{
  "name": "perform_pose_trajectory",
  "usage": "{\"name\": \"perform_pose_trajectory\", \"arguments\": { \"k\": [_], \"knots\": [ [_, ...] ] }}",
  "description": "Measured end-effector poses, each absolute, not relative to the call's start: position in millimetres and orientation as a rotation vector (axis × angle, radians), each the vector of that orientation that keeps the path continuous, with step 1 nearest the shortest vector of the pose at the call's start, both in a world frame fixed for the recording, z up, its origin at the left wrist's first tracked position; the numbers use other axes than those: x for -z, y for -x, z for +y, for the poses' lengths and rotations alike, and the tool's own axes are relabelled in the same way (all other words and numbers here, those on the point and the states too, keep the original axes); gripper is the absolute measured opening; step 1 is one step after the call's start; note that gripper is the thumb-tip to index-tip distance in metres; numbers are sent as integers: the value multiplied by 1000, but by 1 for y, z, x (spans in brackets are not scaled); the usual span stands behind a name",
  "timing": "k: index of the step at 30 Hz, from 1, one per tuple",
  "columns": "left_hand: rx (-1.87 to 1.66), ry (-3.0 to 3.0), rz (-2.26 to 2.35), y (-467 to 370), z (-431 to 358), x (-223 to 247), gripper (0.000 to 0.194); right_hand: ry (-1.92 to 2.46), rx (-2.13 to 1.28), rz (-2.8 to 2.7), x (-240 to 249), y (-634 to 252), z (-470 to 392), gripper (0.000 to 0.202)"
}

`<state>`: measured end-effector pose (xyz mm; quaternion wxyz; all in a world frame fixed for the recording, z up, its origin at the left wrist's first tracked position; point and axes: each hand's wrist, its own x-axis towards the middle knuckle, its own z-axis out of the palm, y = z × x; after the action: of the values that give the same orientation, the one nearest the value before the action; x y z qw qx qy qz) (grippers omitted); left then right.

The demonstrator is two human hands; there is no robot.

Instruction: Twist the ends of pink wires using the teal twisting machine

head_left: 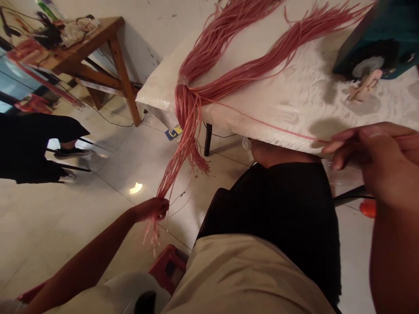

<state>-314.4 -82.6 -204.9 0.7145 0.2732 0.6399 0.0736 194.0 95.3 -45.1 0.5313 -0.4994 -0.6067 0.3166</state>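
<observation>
A big bundle of thin pink wires [225,48] lies over the corner of a covered table, tied near the edge, with its lower part hanging down. My left hand [152,209] is closed around part of the hanging wires, near their loose ends, which stick out below the fist. From the bundle a single pink wire [268,123] runs taut to the right. My right hand [369,150] pinches that wire between thumb and fingers, just beyond the table's front edge. Part of this hand reaches the right border of the frame.
A teal machine [389,43] stands at the table's right on the wrinkled white cover [262,104]. Far left are a wooden table [113,56] with tools and more pink wires, and a seated person's dark clothing [26,148]. A red stool [168,266] stands low on the floor.
</observation>
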Motion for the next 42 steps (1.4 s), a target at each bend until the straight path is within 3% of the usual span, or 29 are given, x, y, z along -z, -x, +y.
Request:
{"name": "perform_pose_trajectory", "arguments": {
  "k": [8, 11, 17, 26, 31, 34, 36, 42],
  "knots": [
    [-77, -652, 1451, 294, -73, 207, 26, 1215, -837, -1436, 45, -198, 92, 15],
    [-123, -668, 1358, 274, -63, 183, 28, 1139, -970, -1418, 42, -190, 83, 14],
    [-229, -674, 1007, 209, -48, 123, 40, 1068, -1597, -1572, 60, -139, 57, 30],
    [-437, -529, 726, 172, -36, 72, 37, 957, -1893, -1346, 103, -82, 29, 23],
    [-540, -557, 721, 155, -29, 50, 34, 973, -1906, -1341, 102, -48, 17, 34],
    [-522, -637, 767, 141, -27, 50, 30, 951, -1979, -1358, 93, -34, 16, 59],
    [-475, -714, 818, 132, -26, 53, 25, 939, -2043, -1368, 87, -30, 18, 65],
    [-439, -958, 1065, 117, -24, 59, 19, 1002, -2098, -1254, 90, -24, 21, 36]
  ]
}}
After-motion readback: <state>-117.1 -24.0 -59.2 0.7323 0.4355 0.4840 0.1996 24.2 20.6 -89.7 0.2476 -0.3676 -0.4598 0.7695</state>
